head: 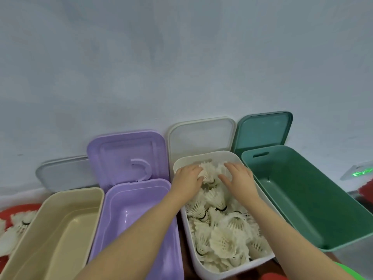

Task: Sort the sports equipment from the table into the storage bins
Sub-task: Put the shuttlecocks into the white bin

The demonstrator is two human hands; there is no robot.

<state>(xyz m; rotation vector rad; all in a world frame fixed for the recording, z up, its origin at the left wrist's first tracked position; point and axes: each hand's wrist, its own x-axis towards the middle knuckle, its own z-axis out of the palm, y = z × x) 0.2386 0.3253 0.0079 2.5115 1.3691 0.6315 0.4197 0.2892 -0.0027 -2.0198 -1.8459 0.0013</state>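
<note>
Several white feather shuttlecocks [224,237] fill the white bin [186,223]. Both my hands reach into its far end. My left hand [186,181] curls its fingers round a shuttlecock [206,172] at the far rim. Next to it, my right hand [239,177] lies on the pile with fingers spread and fairly straight, pressing on the shuttlecocks. More shuttlecocks [14,229] lie on a red surface at the far left.
A beige bin [66,201], a purple bin [161,199] and a green bin [302,190] stand beside the white one, all without contents. Their lids lean against the pale wall behind. A green-lit device [361,171] sits at the right edge.
</note>
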